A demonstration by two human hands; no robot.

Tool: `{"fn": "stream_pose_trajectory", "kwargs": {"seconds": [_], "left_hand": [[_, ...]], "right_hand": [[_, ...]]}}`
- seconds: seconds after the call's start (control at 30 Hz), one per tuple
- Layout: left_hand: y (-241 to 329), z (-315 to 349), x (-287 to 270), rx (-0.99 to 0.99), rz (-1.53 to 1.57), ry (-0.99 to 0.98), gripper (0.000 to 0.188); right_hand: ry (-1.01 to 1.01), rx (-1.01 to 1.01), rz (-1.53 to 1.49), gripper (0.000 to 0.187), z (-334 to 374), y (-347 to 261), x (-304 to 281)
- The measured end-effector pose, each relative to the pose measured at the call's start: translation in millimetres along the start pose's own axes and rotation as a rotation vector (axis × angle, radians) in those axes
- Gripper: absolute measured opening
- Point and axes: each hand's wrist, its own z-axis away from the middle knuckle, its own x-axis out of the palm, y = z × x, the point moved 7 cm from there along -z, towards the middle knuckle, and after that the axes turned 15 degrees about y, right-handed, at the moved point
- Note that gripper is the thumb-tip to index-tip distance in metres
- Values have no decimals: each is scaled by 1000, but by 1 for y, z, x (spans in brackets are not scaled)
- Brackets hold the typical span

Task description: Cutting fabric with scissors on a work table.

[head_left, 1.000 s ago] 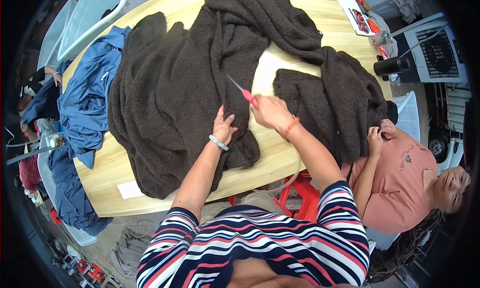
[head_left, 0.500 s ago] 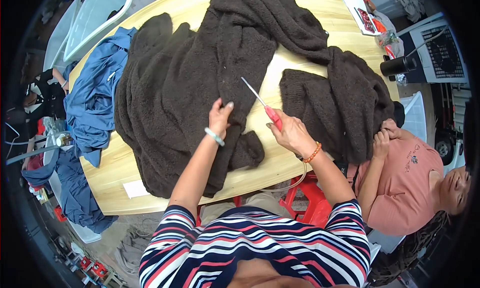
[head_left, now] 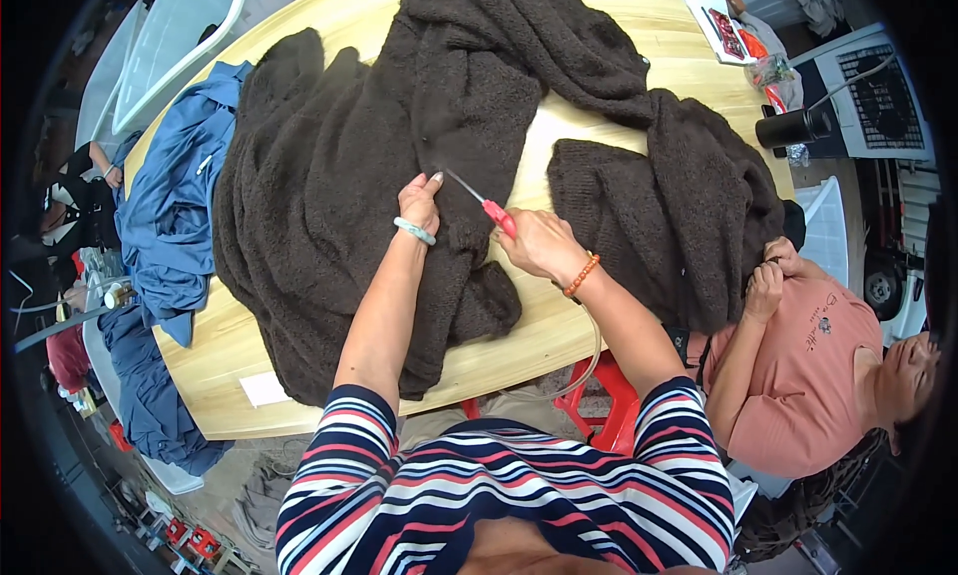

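Note:
A large dark brown fuzzy knitted sweater (head_left: 309, 176) lies in folds across the table before me. My left hand (head_left: 419, 204), with a pale bangle at its wrist, is closed on a bit of its knit, thumb and fingertips together. In my right hand (head_left: 539, 244) is an air blow gun (head_left: 499, 218) with a red body and a long thin metal nozzle. The nozzle's tip sits over the knit, close by my left thumb. A thin hose (head_left: 597, 346) comes out under my right wrist and drops past the table edge.
Blue garments (head_left: 175, 206) hang over the table's left side. At the right a person in a pink shirt (head_left: 803, 376) holds the far part of the brown knit. A white paper (head_left: 264, 389) lies near the front edge. Red stools (head_left: 609, 395) stand below the table (head_left: 499, 358).
My right hand has moved left with the blow gun, bringing its tip near my left thumb. My left hand has shifted slightly up and left, and its fingers have closed on the knit.

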Motion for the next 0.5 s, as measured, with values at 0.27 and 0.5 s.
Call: {"fn": "stream_pose_trajectory", "kwargs": {"seconds": [0.27,0.5], "left_hand": [[-1,-1,-7,57,6,-143,27],[14,-10,13,-163,162,-43,25]], "right_hand": [[-105,-32,49,29,2,-2,-6],[-99,-69,12,33,13,2,-15]]}}
